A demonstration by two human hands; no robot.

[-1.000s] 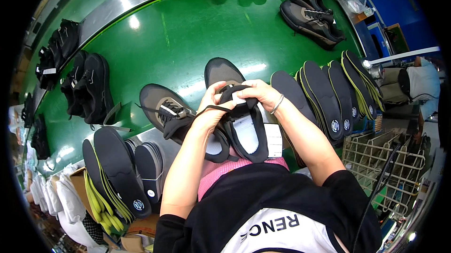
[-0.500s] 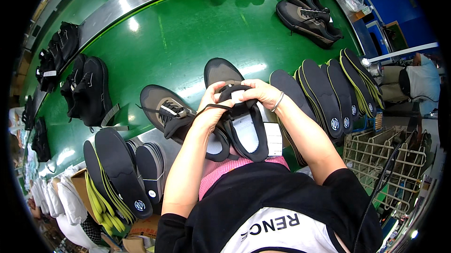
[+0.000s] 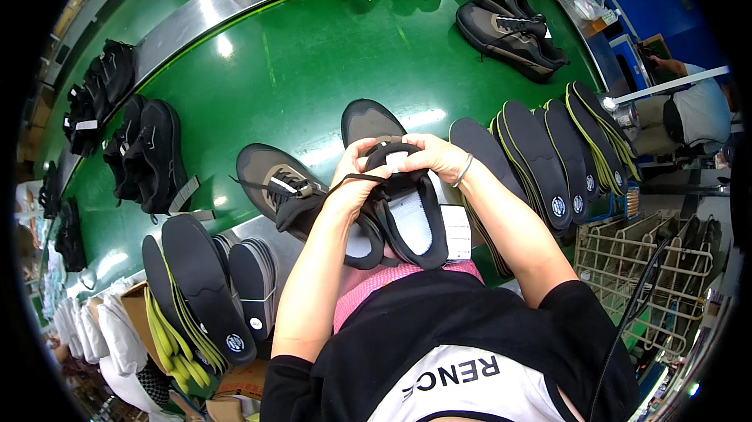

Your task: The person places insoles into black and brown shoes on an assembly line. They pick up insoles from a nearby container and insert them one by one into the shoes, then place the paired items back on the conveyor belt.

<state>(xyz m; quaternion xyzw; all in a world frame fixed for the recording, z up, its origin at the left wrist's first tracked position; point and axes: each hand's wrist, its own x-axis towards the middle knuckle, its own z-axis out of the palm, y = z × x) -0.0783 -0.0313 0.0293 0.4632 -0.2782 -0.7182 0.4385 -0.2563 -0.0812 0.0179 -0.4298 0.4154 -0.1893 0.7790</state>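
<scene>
A brown and black sneaker [image 3: 373, 118] points away from me at the near edge of the table, its collar held between both hands. My left hand [image 3: 356, 175] is closed on the left side of its tongue, thumb by a dark lace. On the other side my right hand [image 3: 431, 156] pinches the tongue, with the thumb on a pale label. The shoe's light insole area shows through its opening, and a white tag [image 3: 456, 232] hangs at its right side. Its mate, another brown sneaker [image 3: 274, 175], lies just left, partly behind my left forearm.
Stacks of black insoles with yellow-green edges [image 3: 533, 152] stand to the right, and more black insoles [image 3: 197, 277] to the left. Black shoes [image 3: 153, 152] sit on the green table [image 3: 313, 54] at left, a brown pair [image 3: 509, 34] at far right. A wire rack [image 3: 638, 265] stands beside me.
My hands keep nearly the same hold on the sneaker's tongue. The view shifts slightly. In the background at right, a person's arm now reaches out.
</scene>
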